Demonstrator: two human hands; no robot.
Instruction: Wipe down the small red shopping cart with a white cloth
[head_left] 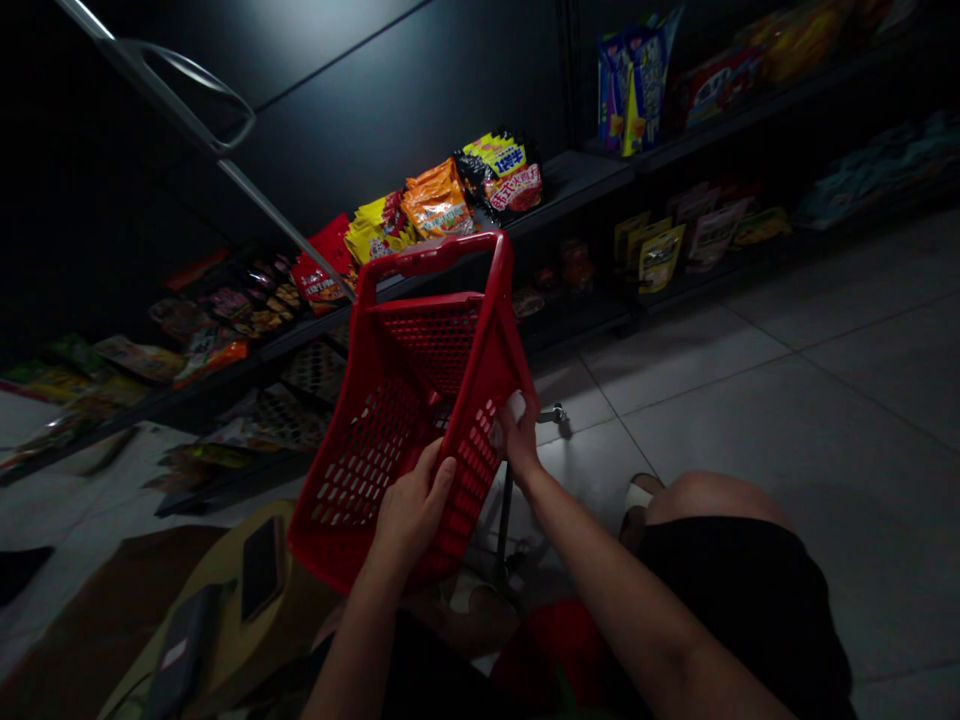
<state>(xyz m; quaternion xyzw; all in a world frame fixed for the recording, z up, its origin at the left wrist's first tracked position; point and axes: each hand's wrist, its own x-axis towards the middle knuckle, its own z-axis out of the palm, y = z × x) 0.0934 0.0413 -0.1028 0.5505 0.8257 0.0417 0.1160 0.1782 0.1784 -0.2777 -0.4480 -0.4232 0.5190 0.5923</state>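
Observation:
A red plastic shopping basket (371, 440) with perforated walls and a raised handle leans tilted in front of me, its open side facing me. My left hand (416, 500) grips the basket's near rim, the thumb on the outer side and the fingers reaching inside, partly hidden. On the outer right wall, my right hand (519, 432) presses a crumpled white cloth or tissue (515, 405) against the holes. Its fingers are closed round the white piece and partly in shadow.
Behind the basket run dark shelves (585, 175) with snack packets (439, 200). A metal pole (277, 220) slants at the left. On a yellowish stool (217, 560) lie a phone (261, 568) and a dark device (184, 640). My bent knee (712, 500) is at the right, above pale floor tiles (750, 410).

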